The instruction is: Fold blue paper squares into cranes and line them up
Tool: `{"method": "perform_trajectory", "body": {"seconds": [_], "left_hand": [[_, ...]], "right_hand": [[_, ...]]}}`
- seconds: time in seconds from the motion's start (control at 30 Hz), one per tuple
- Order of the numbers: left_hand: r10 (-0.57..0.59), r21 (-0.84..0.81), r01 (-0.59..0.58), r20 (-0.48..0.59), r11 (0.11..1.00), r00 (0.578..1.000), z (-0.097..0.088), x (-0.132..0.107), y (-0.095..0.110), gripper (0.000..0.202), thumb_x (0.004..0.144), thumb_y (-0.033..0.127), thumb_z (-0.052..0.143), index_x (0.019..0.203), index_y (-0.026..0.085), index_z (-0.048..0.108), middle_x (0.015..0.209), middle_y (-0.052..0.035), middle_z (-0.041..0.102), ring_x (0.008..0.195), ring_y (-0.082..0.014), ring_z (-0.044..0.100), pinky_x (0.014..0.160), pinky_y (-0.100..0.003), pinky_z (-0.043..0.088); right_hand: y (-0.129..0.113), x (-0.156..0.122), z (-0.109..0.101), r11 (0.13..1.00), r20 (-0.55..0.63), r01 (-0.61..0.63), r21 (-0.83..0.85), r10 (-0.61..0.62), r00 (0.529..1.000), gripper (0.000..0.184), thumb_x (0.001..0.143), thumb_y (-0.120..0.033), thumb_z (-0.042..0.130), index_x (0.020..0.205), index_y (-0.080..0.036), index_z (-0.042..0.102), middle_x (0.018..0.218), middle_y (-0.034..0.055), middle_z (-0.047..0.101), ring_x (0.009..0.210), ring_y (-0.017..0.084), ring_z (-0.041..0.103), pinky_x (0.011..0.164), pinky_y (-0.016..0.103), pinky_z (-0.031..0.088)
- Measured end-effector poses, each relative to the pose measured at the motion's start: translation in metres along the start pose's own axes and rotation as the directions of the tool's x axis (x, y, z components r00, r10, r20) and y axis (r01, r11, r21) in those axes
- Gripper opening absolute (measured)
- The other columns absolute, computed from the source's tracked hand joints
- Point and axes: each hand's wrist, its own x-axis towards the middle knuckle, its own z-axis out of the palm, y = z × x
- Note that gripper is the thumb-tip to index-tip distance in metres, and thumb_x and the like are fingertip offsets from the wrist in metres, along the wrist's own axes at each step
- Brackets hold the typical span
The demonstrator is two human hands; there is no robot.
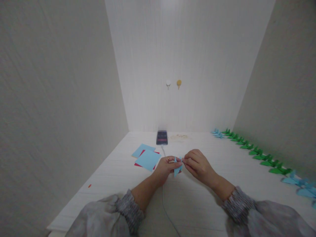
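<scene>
Between my two hands is a small folded piece of light blue origami paper (176,171), pointed at its lower end. My left hand (164,169), with a ring on one finger, pinches it from the left between thumb and fingers. At its right edge, the closed fingertips of my right hand (199,166) grip a small tip of the same paper. Fingers cover part of the folds. Left of my left hand lie flat square sheets, a light blue sheet (148,160) on a red sheet (138,165), with another blue sheet (142,149) behind.
Along the right side of the white table (118,187) runs a row of green folded paper birds (256,156), with blue ones (292,179) nearer. A phone (162,137) stands at the back with a white cable (165,205). Wall hooks (179,83) are above. An orange scrap (89,186) lies left.
</scene>
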Motion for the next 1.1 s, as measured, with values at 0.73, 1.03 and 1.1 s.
{"method": "perform_trajectory", "body": {"seconds": [0.73,1.03,1.1], "left_hand": [[0.104,-0.015,-0.104,-0.014,0.994,0.995,0.0015,0.0,0.0028,0.022,0.054,0.026,0.067,0.069,0.013,0.058,0.064,0.0009,0.054,0.056,-0.0086,0.049,0.059,-0.023,0.038],[0.123,0.014,-0.123,-0.015,0.992,0.992,0.0055,-0.0021,0.0054,0.022,0.054,0.028,0.067,0.067,0.013,0.059,0.065,0.0011,0.053,0.055,-0.008,0.047,0.058,-0.023,0.037],[0.118,0.032,-0.118,-0.008,0.993,0.993,0.0067,-0.0029,0.0071,0.022,0.054,0.029,0.066,0.066,0.012,0.059,0.064,0.0009,0.052,0.055,-0.008,0.046,0.058,-0.023,0.037]], "right_hand": [[-0.0027,-0.0011,-0.003,1.0,0.036,0.024,0.012,-0.025,0.999,0.014,0.077,-0.014,0.045,0.087,-0.015,0.055,0.077,0.0067,0.055,0.071,0.016,0.045,0.063,0.032,0.038],[-0.0038,-0.0006,-0.0061,0.999,-0.005,-0.015,0.032,0.015,1.0,0.014,0.076,-0.014,0.045,0.085,-0.017,0.055,0.077,0.0065,0.056,0.072,0.015,0.047,0.063,0.03,0.039],[-0.0035,-0.0002,-0.0063,0.999,-0.011,-0.021,0.039,0.021,1.0,0.015,0.076,-0.013,0.045,0.086,-0.017,0.055,0.078,0.0065,0.056,0.073,0.016,0.047,0.063,0.031,0.039]]}}
